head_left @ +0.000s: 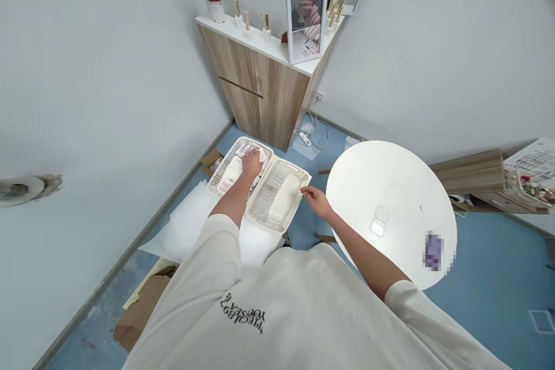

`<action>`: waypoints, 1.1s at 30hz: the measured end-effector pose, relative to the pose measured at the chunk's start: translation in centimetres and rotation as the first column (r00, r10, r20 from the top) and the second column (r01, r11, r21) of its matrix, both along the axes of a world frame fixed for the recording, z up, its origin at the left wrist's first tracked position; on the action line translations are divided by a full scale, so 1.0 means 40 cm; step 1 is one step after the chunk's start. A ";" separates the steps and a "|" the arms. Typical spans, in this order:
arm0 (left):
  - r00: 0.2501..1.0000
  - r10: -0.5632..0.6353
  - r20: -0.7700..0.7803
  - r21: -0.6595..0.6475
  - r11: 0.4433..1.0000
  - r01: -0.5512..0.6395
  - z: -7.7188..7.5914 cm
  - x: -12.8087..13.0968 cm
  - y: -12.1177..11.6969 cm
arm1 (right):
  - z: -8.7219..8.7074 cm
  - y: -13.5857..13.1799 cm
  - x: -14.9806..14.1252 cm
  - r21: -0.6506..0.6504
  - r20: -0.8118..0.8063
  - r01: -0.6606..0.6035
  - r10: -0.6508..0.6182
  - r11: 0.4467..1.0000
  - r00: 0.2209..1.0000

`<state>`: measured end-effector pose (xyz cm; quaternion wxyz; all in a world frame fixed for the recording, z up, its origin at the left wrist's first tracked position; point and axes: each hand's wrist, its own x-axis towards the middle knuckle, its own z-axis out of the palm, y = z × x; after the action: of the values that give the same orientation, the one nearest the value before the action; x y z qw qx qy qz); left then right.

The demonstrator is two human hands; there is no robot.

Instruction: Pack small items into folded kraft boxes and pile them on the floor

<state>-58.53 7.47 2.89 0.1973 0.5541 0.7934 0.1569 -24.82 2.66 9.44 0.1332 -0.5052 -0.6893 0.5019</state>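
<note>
My left hand (252, 164) reaches into the left white plastic basket (213, 184), its fingers bent round a small flat packet (246, 150) among other packets and cards. Part of the packet is hidden under the fingers. Beside it stands a second cream basket (255, 215), holding clear plastic boxes (267, 192) and a white textured sheet (285, 195). At that basket's right rim is my right hand (316, 201), thumb and forefinger closed on the edge.
To the right stands a round white table (390, 170) bearing a small clear case (379, 221) and a blurred-out purple object (433, 251). Ahead is a wood-grain cabinet (255, 81) with bottles and a picture frame (306, 23). Cables (318, 133) and cardboard (145, 306) lie on the floor.
</note>
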 end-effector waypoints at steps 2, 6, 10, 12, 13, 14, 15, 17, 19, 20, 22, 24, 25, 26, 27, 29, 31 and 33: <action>1.000 -0.009 -0.016 -0.019 1.000 0.009 0.001 0.000 0.006 | 0.001 0.005 0.000 -0.004 0.004 0.009 -0.009 1.000 1.000; 1.000 0.001 0.000 -0.037 0.999 -0.001 0.011 0.005 0.004 | -0.008 0.009 0.001 -0.010 0.006 0.019 -0.019 1.000 1.000; 0.999 0.028 -0.046 -0.046 0.998 -0.031 0.040 0.015 -0.021 | -0.015 0.010 0.002 -0.009 -0.011 -0.011 0.011 1.000 1.000; 0.997 0.054 -0.053 -0.029 0.998 -0.055 0.066 0.021 -0.039 | -0.017 0.010 -0.002 -0.003 -0.027 -0.024 0.024 1.000 0.999; 0.997 0.063 -0.042 -0.010 0.998 -0.064 0.081 0.025 -0.047 | -0.017 0.011 -0.004 0.000 -0.039 -0.026 0.026 1.000 0.999; 0.997 0.069 -0.024 0.011 0.998 -0.069 0.099 0.031 -0.054 | -0.017 0.011 -0.007 0.004 -0.052 -0.024 0.024 1.000 0.998; 0.997 0.072 -0.003 0.037 0.997 -0.071 0.118 0.039 -0.060 | -0.016 0.012 -0.009 0.006 -0.066 -0.023 0.023 1.000 0.998; 0.997 0.058 0.043 0.104 0.993 -0.062 0.159 0.065 -0.068 | -0.010 0.012 -0.008 0.006 -0.100 -0.016 0.016 1.000 0.995; 0.997 0.009 0.078 0.181 0.983 -0.024 0.199 0.107 -0.073 | -0.001 0.014 0.002 0.003 -0.134 0.001 0.000 1.000 0.991; 0.996 -0.022 0.090 0.213 0.977 0.003 0.217 0.135 -0.074 | 0.003 0.015 0.011 0.004 -0.147 0.015 -0.014 1.000 0.989; 0.990 -0.100 0.103 0.266 0.961 0.070 0.249 0.203 -0.077 | 0.011 0.017 0.041 0.016 -0.162 0.047 -0.044 0.999 0.986; 0.976 -0.187 0.109 0.282 0.948 0.150 0.272 0.287 -0.080 | 0.014 0.019 0.086 0.039 -0.167 0.083 -0.076 0.996 0.983; 0.967 -0.228 0.112 0.277 0.942 0.190 0.279 0.333 -0.081 | 0.014 0.020 0.114 0.048 -0.171 0.104 -0.095 0.993 0.981; 0.956 -0.268 0.115 0.271 0.935 0.230 0.284 0.381 -0.082 | 0.014 0.019 0.145 0.055 -0.177 0.127 -0.116 0.990 0.977; 0.944 -0.304 0.127 0.263 0.928 0.264 0.285 0.430 -0.083 | 0.013 0.018 0.179 0.059 -0.182 0.151 -0.138 0.987 0.974; 0.912 -0.370 0.175 0.237 0.915 0.326 0.276 0.532 -0.084 | 0.012 0.012 0.255 0.069 -0.183 0.205 -0.190 0.976 0.965; 0.881 -0.395 0.262 0.188 0.916 0.355 0.256 0.636 -0.084 | 0.013 0.001 0.340 0.100 -0.178 0.274 -0.254 0.956 0.951; 0.819 -0.405 0.407 0.127 0.913 0.388 0.229 0.741 -0.084 | 0.013 -0.012 0.432 0.140 -0.179 0.335 -0.309 0.932 0.934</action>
<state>-28.87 4.12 12.05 0.3829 0.6628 0.5953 0.2443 -7.52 2.17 9.95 0.3090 -0.5582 -0.6244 0.4507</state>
